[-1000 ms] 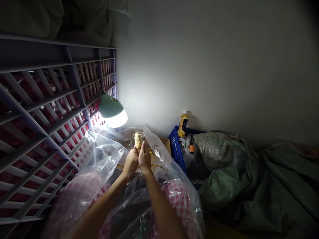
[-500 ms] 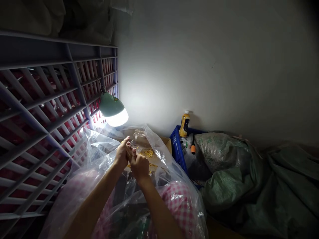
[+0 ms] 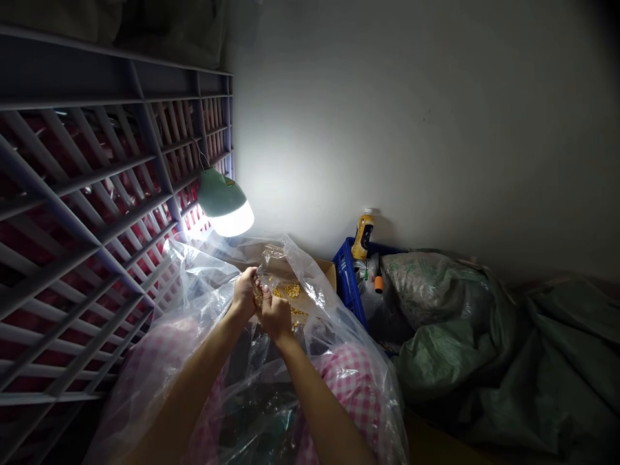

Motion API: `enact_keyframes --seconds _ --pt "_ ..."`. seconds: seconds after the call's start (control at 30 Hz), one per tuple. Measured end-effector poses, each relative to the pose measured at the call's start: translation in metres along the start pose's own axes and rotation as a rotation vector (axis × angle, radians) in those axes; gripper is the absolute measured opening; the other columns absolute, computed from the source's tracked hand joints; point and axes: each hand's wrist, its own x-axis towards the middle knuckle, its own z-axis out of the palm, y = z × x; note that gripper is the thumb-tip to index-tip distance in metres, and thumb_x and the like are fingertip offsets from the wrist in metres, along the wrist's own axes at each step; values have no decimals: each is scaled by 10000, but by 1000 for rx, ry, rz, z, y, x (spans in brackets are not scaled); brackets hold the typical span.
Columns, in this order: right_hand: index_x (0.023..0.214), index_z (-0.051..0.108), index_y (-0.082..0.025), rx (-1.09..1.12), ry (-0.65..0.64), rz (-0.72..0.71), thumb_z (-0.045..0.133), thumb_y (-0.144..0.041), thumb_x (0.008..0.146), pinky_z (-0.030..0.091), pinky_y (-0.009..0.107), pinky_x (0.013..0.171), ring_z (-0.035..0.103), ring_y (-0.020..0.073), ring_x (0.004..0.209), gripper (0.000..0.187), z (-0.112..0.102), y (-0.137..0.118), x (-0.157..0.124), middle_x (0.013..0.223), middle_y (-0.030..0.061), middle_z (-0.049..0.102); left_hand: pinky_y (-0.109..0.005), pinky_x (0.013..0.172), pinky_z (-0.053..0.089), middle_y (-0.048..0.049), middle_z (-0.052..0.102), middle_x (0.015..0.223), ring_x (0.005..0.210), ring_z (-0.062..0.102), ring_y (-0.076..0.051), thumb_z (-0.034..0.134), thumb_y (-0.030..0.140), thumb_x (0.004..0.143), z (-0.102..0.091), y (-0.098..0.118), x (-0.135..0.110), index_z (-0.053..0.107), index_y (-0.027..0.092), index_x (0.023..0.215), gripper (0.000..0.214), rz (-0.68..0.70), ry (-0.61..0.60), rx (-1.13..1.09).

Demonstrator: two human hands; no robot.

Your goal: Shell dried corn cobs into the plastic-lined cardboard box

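Observation:
Both my hands are closed on a corn cob [image 3: 258, 297] above an open cardboard box [image 3: 330, 270]. My left hand [image 3: 243, 296] grips its left side. My right hand [image 3: 275, 315] wraps the near end, its thumb raised along the cob. Part of the cob is hidden by the fingers. Loose yellow corn kernels [image 3: 292, 290] lie in the box just beyond my right hand. Clear plastic sheeting [image 3: 310, 281] lines the box and drapes over my legs in pink checked cloth [image 3: 349, 371].
A lit green lamp [image 3: 223, 200] hangs from the slatted plastic crate [image 3: 159, 161] at left. To the right, a blue crate [image 3: 345, 274] holds a yellow bottle [image 3: 363, 236] and an orange-handled tool [image 3: 378, 284]. Green sacks [image 3: 445, 361] lie farther right, along the wall.
The view has tilted slightly. My hands have turned on the cob, and more of its surface now shows between them. The left fingers are curled in tighter.

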Motion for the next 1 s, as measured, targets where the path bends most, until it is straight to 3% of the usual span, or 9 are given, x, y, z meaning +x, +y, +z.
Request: enact_keyframes --seconds 0.2,0.33,0.43,0.5,0.63,0.73,0.83,0.93,1.0 --pt "639 672 -165 110 19 89 229 -424 901 385 270 539 622 216 610 576 2 2 3 651 131 676 -193 335 293 83 344 358 296 333 -57 573 278 627 1 2 -4 335 207 491 283 -76 -98 -7" --pt "542 630 -163 206 -37 195 229 -526 869 371 246 429 587 188 490 632 -1 6 16 525 93 632 -201 326 293 87 348 360 294 339 -67 584 294 624 4 9 -7 352 206 519 269 -118 -99 -26" --pt "508 619 -152 278 -111 247 113 -541 871 369 222 385 538 144 385 734 -10 12 27 441 62 582 -195 346 316 90 357 377 315 348 -61 573 298 629 4 15 -7 351 203 535 259 -125 -96 -72" --pt "566 644 -142 302 -108 253 93 -536 873 408 218 437 570 137 446 744 -20 15 31 520 76 621 -187 365 325 94 345 386 331 348 -55 567 279 629 4 18 -9 346 201 539 251 -106 -125 -140" --pt "750 666 -153 324 -78 227 223 -589 843 450 229 571 622 161 690 629 -41 12 26 780 103 674 -189 412 351 91 317 409 356 351 -52 535 260 644 7 22 -17 346 197 527 231 9 -278 -225" --pt "687 649 -138 395 -239 217 205 -623 827 427 229 467 577 145 511 673 -49 5 15 586 72 627 -220 557 446 62 426 478 492 504 -86 515 297 674 9 23 -20 414 191 550 192 134 -327 -209" --pt "657 602 -131 488 -291 179 294 -642 796 368 216 390 470 115 385 613 -49 -1 8 450 7 509 -260 697 474 16 596 667 724 605 -140 539 380 712 8 21 -17 522 189 688 193 183 -262 -136" --pt "737 551 -157 529 -135 141 492 -610 723 368 190 450 483 100 510 457 -47 -4 7 596 -9 531 -250 618 477 -23 635 728 683 611 -142 456 486 785 7 16 -10 540 181 796 317 101 -154 -52" --pt "810 522 -178 620 -136 202 613 -582 639 373 175 477 497 96 583 448 -45 -5 9 717 -9 552 -250 566 474 -28 617 662 613 602 -140 336 507 836 7 13 -8 534 169 777 396 16 -150 -76"
